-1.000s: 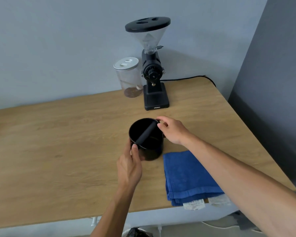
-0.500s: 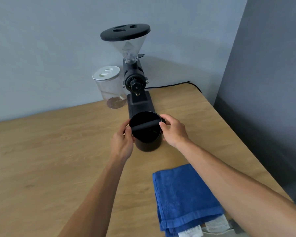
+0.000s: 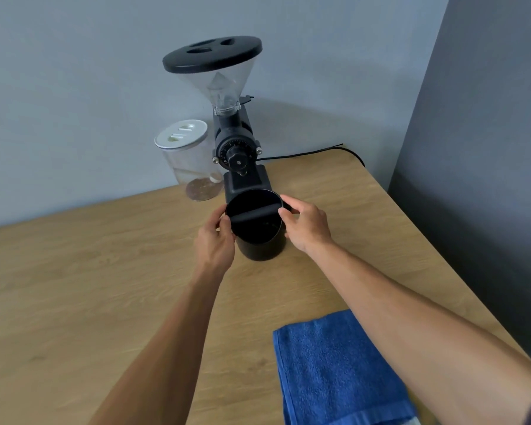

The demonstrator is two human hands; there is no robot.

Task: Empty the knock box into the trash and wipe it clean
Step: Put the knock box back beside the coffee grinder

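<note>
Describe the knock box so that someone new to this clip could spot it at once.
On the wooden table, look just in front of the tall black grinder. The knock box is the open black cylinder between both hands; unlike the clear jar, it has a bar across its mouth.

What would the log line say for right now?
left hand: on knock box rim | right hand: on rim | box: on table, by grinder | towel: unused

Matt black knock box [image 3: 258,231], wood-grain table [image 3: 105,286], blue terry-cloth towel [image 3: 334,369], clear glossy grinder hopper [image 3: 221,84], clear jar [image 3: 193,170]
</note>
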